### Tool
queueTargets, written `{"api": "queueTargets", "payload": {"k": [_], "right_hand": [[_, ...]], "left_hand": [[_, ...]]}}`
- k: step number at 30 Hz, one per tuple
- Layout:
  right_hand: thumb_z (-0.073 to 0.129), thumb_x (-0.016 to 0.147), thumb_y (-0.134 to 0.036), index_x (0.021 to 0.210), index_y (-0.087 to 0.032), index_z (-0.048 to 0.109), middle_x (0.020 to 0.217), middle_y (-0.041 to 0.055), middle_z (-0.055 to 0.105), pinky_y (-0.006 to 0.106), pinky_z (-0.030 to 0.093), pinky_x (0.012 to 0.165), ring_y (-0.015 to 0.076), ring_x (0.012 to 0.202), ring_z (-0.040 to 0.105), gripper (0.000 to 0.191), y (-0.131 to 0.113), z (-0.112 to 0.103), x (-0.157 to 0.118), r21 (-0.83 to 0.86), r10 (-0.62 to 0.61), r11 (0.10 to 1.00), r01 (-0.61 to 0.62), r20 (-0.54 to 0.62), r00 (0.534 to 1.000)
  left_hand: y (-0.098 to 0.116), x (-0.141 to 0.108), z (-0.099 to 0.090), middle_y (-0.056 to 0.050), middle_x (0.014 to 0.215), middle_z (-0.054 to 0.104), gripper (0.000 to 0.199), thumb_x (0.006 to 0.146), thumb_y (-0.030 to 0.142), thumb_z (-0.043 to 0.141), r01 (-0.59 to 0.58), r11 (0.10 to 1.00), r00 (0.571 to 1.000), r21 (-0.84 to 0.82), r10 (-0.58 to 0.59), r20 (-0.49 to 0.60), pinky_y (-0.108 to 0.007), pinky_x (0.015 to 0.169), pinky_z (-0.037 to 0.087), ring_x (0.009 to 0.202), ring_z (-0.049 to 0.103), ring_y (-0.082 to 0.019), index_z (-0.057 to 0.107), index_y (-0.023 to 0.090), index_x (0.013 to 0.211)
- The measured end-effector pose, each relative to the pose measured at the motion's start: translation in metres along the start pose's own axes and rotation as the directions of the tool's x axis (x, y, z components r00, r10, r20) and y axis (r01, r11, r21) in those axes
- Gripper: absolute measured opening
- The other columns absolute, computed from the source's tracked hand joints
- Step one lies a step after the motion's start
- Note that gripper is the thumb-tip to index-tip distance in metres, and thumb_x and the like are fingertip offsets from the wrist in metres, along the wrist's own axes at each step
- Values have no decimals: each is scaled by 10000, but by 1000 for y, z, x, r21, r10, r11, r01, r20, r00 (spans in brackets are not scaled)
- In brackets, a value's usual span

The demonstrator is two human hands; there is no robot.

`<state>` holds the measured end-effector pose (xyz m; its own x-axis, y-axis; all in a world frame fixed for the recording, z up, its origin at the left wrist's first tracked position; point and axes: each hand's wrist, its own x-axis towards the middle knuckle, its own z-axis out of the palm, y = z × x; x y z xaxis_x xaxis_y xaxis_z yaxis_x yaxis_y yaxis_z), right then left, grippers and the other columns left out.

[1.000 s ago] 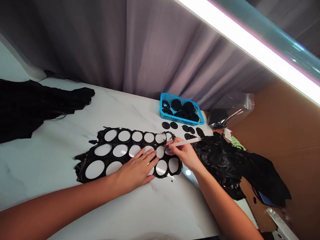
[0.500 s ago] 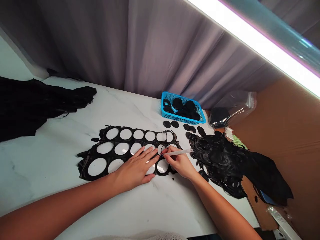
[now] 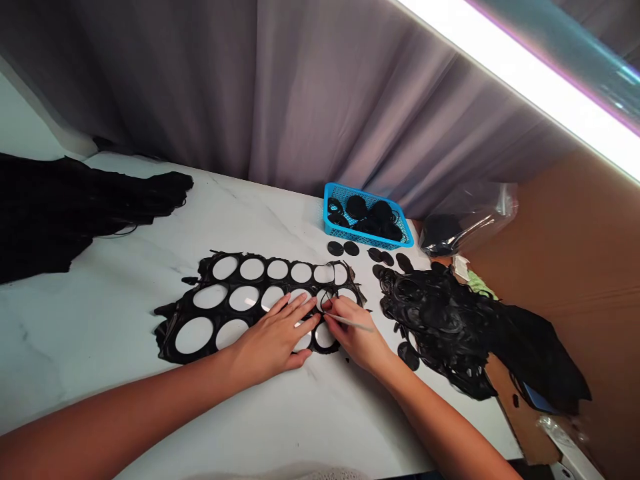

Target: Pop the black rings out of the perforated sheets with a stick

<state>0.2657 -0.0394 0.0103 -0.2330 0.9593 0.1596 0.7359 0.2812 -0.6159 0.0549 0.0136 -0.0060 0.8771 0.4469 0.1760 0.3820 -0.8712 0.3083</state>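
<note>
Left hand [image 3: 273,340] lies open, fingers spread, pressing the black perforated sheet [image 3: 265,269] onto the marble table [image 3: 100,320], apparently to steady it. Right hand [image 3: 357,333] pinches a white pointed tool [image 3: 350,323], its tip at a hole's rim toward the sheet's right end. Far: blue basket [image 3: 367,217] of black discs [image 3: 356,207]. Right: black scrap heap [image 3: 440,320], just beside the sheet.

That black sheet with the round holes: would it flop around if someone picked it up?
Probably, yes. The black sheet has ragged edges and lies limp, so it looks floppy and fairly light. The narrow strips between its holes look thin, so it might stretch or tear there. The left hand pressing it down suggests it may shift easily.
</note>
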Motion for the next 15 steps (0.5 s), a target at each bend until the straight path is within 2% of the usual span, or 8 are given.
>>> {"api": "queueTargets", "payload": {"k": [4, 5, 7, 8, 9, 11, 13, 15], "right_hand": [[446, 926, -130, 920, -208, 551, 1063, 136, 640, 410, 446, 832, 272, 930, 544, 132, -2, 4, -1, -257, -129, 958, 130, 22, 991], [452, 920, -134, 914, -213, 554, 1056, 136, 643, 410, 443, 828, 273, 924, 544, 129, 3, -1, 2, -290, -129, 949, 120, -10, 992], [444, 920, -157, 861, -224, 549, 945, 117, 646, 392, 439, 783, 262, 857, 543, 138, 20, -22, 11, -338, -81, 941, 19, -168, 982], [425, 926, -175, 820, -228, 541, 868, 107, 635, 393, 431, 762, 259, 815, 535, 166, 32, -36, 15, -370, -31, 925, -84, -296, 955], [414, 929, -198, 799, -227, 537, 833, 103, 629, 396, 425, 756, 258, 794, 534, 180, 45, -51, 19, -386, 7, 902, -192, -434, 901], [443, 913, -253, 813, -219, 541, 851, 106, 643, 392, 430, 753, 258, 798, 552, 145, 67, -78, 22, -330, 98, 871, -363, -608, 788], [489, 890, -307, 787, -216, 535, 846, 99, 662, 378, 438, 725, 244, 755, 570, 145, 77, -94, 20, -189, 205, 879, -438, -679, 705], [540, 869, -335, 731, -222, 511, 855, 90, 687, 361, 452, 724, 232, 760, 603, 180, 73, -96, 13, 41, 333, 915, -402, -639, 693]], "left_hand": [[0, -1, 1, -129, 1549, 374, 526, 927, 406, 570, -3, 1000, 1000, -3, 3, -22, -474, 1192, 210, 1459, 290, -288, 454, 198, 1396], [0, -2, 1, -138, 1557, 355, 524, 923, 397, 579, -3, 1000, 1000, 5, 3, -18, -481, 1190, 212, 1459, 287, -297, 463, 192, 1392], [-1, -3, 0, -144, 1578, 309, 524, 917, 381, 596, -2, 1000, 1000, 23, 2, -5, -492, 1184, 227, 1455, 291, -316, 473, 193, 1390], [-1, -3, 0, -141, 1585, 293, 528, 915, 382, 601, -1, 1000, 1000, 31, 1, 0, -495, 1180, 236, 1453, 293, -323, 472, 201, 1393], [-1, -4, 0, -134, 1588, 289, 533, 914, 389, 604, 1, 999, 1000, 38, -1, 1, -497, 1178, 243, 1452, 293, -326, 469, 211, 1397], [-2, -4, -1, -125, 1578, 311, 542, 912, 414, 606, 7, 999, 1000, 49, -7, -8, -499, 1174, 254, 1452, 290, -330, 466, 224, 1400], [-1, -3, -4, -141, 1554, 349, 555, 904, 436, 618, 16, 998, 1000, 65, -15, -20, -518, 1163, 269, 1443, 303, -349, 476, 209, 1390], [2, -1, -10, -167, 1522, 391, 569, 889, 444, 641, 17, 995, 999, 95, -14, -30, -545, 1145, 292, 1417, 342, -374, 490, 184, 1373]]}}
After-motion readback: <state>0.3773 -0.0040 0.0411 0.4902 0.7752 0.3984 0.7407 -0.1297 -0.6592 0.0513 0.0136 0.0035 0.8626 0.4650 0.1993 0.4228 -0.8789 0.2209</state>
